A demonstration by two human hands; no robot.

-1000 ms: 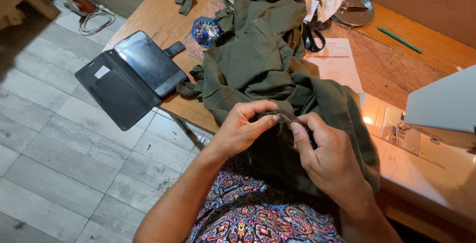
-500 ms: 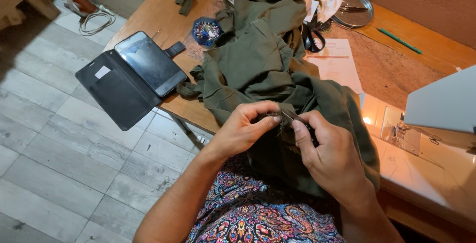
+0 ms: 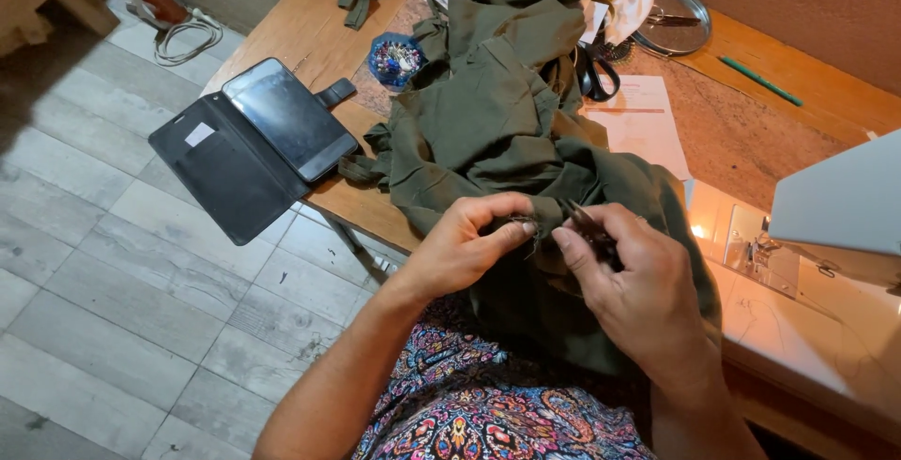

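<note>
An olive-green garment lies bunched across the wooden table and hangs into my lap. My left hand pinches a fold of its edge between thumb and fingers. My right hand is closed around a small dark pointed tool whose tip touches the fabric right beside my left fingertips. Loose thread ends show between the two hands.
A phone in an open black wallet case overhangs the table's left edge. A blue dish of pins, black scissors, a sheet of paper, a round metal lid and a green pencil lie behind. A white sewing machine stands at right.
Both hands stay at the same fold. The fingers have shifted slightly, working the tool at the fabric edge.
</note>
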